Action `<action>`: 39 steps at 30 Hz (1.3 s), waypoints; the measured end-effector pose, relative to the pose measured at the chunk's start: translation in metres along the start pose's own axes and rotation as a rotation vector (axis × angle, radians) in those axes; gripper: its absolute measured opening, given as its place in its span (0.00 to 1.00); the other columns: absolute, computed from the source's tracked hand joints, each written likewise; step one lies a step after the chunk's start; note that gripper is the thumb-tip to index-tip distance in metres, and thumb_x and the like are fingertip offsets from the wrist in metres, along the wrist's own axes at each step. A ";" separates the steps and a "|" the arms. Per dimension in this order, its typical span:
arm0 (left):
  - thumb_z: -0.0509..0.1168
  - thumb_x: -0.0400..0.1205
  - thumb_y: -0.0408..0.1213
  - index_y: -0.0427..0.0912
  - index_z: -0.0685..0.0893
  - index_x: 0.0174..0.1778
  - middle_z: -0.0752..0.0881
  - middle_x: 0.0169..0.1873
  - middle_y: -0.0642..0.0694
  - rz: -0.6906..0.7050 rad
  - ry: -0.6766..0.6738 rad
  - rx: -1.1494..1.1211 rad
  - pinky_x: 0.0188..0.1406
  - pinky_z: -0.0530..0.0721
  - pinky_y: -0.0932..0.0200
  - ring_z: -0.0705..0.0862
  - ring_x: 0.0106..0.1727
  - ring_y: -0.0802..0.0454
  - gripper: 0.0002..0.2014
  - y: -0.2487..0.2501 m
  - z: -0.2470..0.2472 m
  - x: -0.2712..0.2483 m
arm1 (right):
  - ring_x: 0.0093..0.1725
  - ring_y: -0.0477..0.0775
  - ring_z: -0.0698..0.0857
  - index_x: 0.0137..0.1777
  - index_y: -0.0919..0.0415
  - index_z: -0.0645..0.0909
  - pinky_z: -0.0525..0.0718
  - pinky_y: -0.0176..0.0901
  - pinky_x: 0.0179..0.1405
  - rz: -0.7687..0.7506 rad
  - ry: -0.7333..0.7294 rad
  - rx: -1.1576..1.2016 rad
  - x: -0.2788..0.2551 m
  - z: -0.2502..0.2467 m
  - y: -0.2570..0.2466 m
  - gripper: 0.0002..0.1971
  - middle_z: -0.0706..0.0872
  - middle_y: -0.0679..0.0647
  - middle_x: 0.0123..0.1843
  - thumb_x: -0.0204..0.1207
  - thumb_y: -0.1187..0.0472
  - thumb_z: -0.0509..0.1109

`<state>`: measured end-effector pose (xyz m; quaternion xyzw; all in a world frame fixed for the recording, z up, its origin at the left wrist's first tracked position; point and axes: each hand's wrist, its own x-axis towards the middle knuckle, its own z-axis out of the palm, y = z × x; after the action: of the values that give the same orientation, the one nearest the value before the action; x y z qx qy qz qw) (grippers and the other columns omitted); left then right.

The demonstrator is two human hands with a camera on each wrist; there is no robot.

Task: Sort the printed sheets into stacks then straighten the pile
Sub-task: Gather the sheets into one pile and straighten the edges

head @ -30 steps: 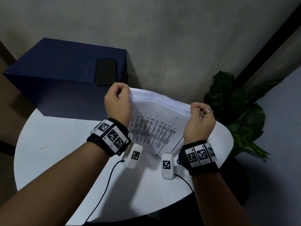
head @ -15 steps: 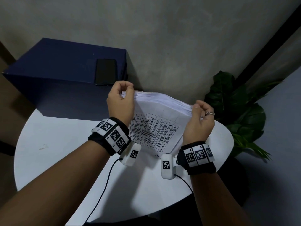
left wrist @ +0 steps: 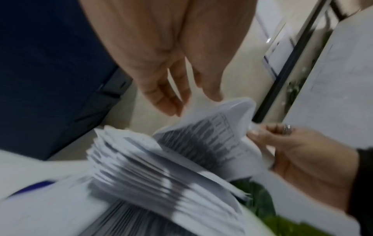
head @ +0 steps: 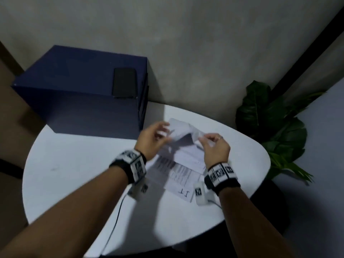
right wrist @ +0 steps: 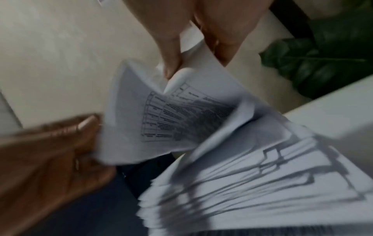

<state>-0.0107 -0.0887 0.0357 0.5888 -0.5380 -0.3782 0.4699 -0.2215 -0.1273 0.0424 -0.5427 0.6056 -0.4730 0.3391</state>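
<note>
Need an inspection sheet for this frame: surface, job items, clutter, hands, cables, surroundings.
Surface: round white table, lit unevenly, with shadows.
Job's things: stack of printed sheets lying on the table, edges fanned; top sheet lifted and curled.
Clutter: dark blue box on the table's far left, black phone on top of it.
Hands: left hand with fingers straight at the lifted sheet's left corner, contact blurred; right hand pinches its right edge.
Cables: one dark cable runs from the left wrist unit across the table to its near edge.
Surroundings: grey wall, leafy plant at right.
</note>
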 end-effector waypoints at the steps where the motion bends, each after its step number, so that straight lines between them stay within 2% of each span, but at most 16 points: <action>1: 0.77 0.77 0.37 0.53 0.79 0.69 0.88 0.59 0.49 -0.030 -0.072 0.117 0.51 0.85 0.55 0.88 0.49 0.52 0.25 -0.013 0.003 -0.005 | 0.43 0.45 0.85 0.38 0.49 0.82 0.81 0.40 0.49 0.030 -0.058 -0.059 -0.001 0.003 0.010 0.09 0.87 0.45 0.39 0.71 0.62 0.79; 3: 0.74 0.79 0.43 0.54 0.68 0.80 0.83 0.69 0.49 -0.147 -0.201 0.340 0.62 0.81 0.54 0.85 0.62 0.46 0.34 -0.048 0.013 -0.016 | 0.48 0.48 0.86 0.46 0.51 0.84 0.82 0.40 0.52 0.073 -0.215 -0.242 -0.002 0.006 0.034 0.07 0.88 0.47 0.44 0.72 0.60 0.78; 6: 0.66 0.80 0.47 0.64 0.53 0.83 0.77 0.75 0.41 -0.263 -0.353 0.455 0.73 0.76 0.47 0.79 0.71 0.40 0.39 -0.082 0.031 -0.026 | 0.53 0.52 0.88 0.52 0.53 0.87 0.83 0.42 0.61 0.036 -0.386 -0.475 -0.004 0.007 0.059 0.08 0.91 0.50 0.50 0.75 0.63 0.74; 8: 0.62 0.81 0.41 0.64 0.52 0.83 0.72 0.80 0.44 -0.310 -0.400 0.481 0.76 0.73 0.45 0.76 0.76 0.41 0.37 -0.089 0.039 -0.021 | 0.54 0.54 0.88 0.55 0.53 0.88 0.82 0.45 0.64 -0.036 -0.417 -0.646 0.000 0.005 0.069 0.10 0.91 0.50 0.53 0.77 0.64 0.71; 11: 0.55 0.86 0.40 0.65 0.49 0.85 0.62 0.85 0.54 -0.353 -0.490 0.742 0.73 0.74 0.39 0.72 0.77 0.37 0.33 -0.099 0.051 -0.014 | 0.59 0.51 0.86 0.57 0.52 0.86 0.80 0.44 0.66 -0.122 -0.525 -0.794 0.010 0.006 0.088 0.11 0.85 0.44 0.65 0.77 0.61 0.71; 14: 0.60 0.85 0.42 0.70 0.58 0.80 0.58 0.82 0.59 -0.325 -0.562 1.030 0.67 0.76 0.34 0.65 0.78 0.40 0.30 -0.109 0.058 -0.006 | 0.65 0.50 0.83 0.66 0.46 0.79 0.81 0.45 0.66 -0.111 -0.629 -0.931 0.016 0.009 0.105 0.16 0.81 0.42 0.70 0.79 0.51 0.68; 17: 0.64 0.83 0.37 0.73 0.69 0.73 0.65 0.77 0.59 -0.342 -0.519 1.063 0.68 0.73 0.33 0.65 0.77 0.43 0.28 -0.111 0.060 0.010 | 0.72 0.48 0.76 0.71 0.46 0.75 0.73 0.43 0.74 -0.166 -0.672 -0.984 0.015 0.009 0.121 0.20 0.76 0.42 0.75 0.79 0.51 0.67; 19: 0.62 0.84 0.40 0.70 0.73 0.70 0.66 0.76 0.57 -0.350 -0.413 1.025 0.69 0.72 0.35 0.64 0.78 0.42 0.22 -0.111 0.060 0.024 | 0.75 0.46 0.73 0.71 0.48 0.77 0.67 0.40 0.77 -0.208 -0.650 -0.958 0.016 0.009 0.128 0.20 0.74 0.41 0.76 0.78 0.53 0.69; 22: 0.62 0.83 0.45 0.54 0.68 0.74 0.63 0.79 0.49 -0.460 -0.138 0.923 0.69 0.73 0.37 0.66 0.78 0.38 0.23 -0.117 0.061 0.051 | 0.75 0.49 0.74 0.69 0.51 0.79 0.66 0.42 0.78 -0.209 -0.608 -0.941 0.016 0.014 0.137 0.21 0.76 0.45 0.76 0.76 0.56 0.72; 27: 0.71 0.78 0.44 0.46 0.60 0.82 0.68 0.78 0.39 -0.783 0.005 0.742 0.73 0.72 0.36 0.72 0.74 0.32 0.39 -0.116 0.074 0.087 | 0.74 0.55 0.76 0.66 0.55 0.82 0.69 0.52 0.77 -0.138 -0.613 -0.883 0.014 0.017 0.143 0.20 0.79 0.49 0.74 0.73 0.63 0.74; 29: 0.74 0.76 0.45 0.41 0.61 0.82 0.70 0.76 0.36 -0.821 -0.020 0.700 0.73 0.75 0.36 0.74 0.74 0.31 0.42 -0.123 0.070 0.093 | 0.69 0.56 0.81 0.60 0.58 0.86 0.72 0.49 0.76 -0.144 -0.572 -0.830 0.015 0.014 0.147 0.18 0.84 0.52 0.69 0.70 0.68 0.75; 30: 0.74 0.74 0.48 0.38 0.65 0.80 0.75 0.73 0.36 -0.805 -0.075 0.682 0.72 0.77 0.39 0.77 0.72 0.33 0.41 -0.124 0.064 0.096 | 0.67 0.56 0.83 0.57 0.59 0.87 0.73 0.47 0.75 -0.144 -0.553 -0.800 0.017 0.012 0.146 0.16 0.86 0.52 0.66 0.69 0.70 0.74; 32: 0.75 0.72 0.53 0.38 0.81 0.69 0.86 0.63 0.41 -0.809 -0.199 0.652 0.67 0.83 0.47 0.85 0.64 0.41 0.33 -0.125 0.049 0.102 | 0.67 0.54 0.82 0.56 0.60 0.87 0.71 0.40 0.75 -0.124 -0.542 -0.767 0.018 0.009 0.143 0.12 0.86 0.51 0.65 0.73 0.69 0.72; 34: 0.77 0.71 0.53 0.40 0.87 0.59 0.87 0.60 0.44 -0.814 -0.198 0.619 0.63 0.84 0.51 0.86 0.61 0.43 0.25 -0.122 0.043 0.103 | 0.69 0.50 0.79 0.59 0.60 0.86 0.65 0.30 0.72 -0.090 -0.541 -0.746 0.020 0.006 0.139 0.10 0.85 0.49 0.67 0.81 0.63 0.67; 37: 0.78 0.70 0.46 0.42 0.71 0.73 0.78 0.68 0.38 -0.797 -0.066 0.579 0.65 0.84 0.42 0.81 0.65 0.36 0.37 -0.116 0.049 0.098 | 0.70 0.48 0.78 0.67 0.58 0.82 0.66 0.30 0.70 -0.015 -0.539 -0.746 0.020 0.001 0.135 0.15 0.83 0.49 0.69 0.84 0.59 0.62; 39: 0.77 0.72 0.40 0.42 0.65 0.75 0.81 0.59 0.41 -0.766 -0.060 0.502 0.60 0.84 0.44 0.83 0.58 0.38 0.38 -0.115 0.051 0.097 | 0.69 0.49 0.80 0.68 0.57 0.81 0.70 0.34 0.71 0.055 -0.542 -0.730 0.018 -0.002 0.132 0.15 0.84 0.50 0.67 0.84 0.58 0.62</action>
<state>-0.0141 -0.1943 -0.0829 0.8296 -0.3698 -0.3997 0.1232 -0.2706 -0.1497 -0.0790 -0.7146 0.6362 -0.0603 0.2845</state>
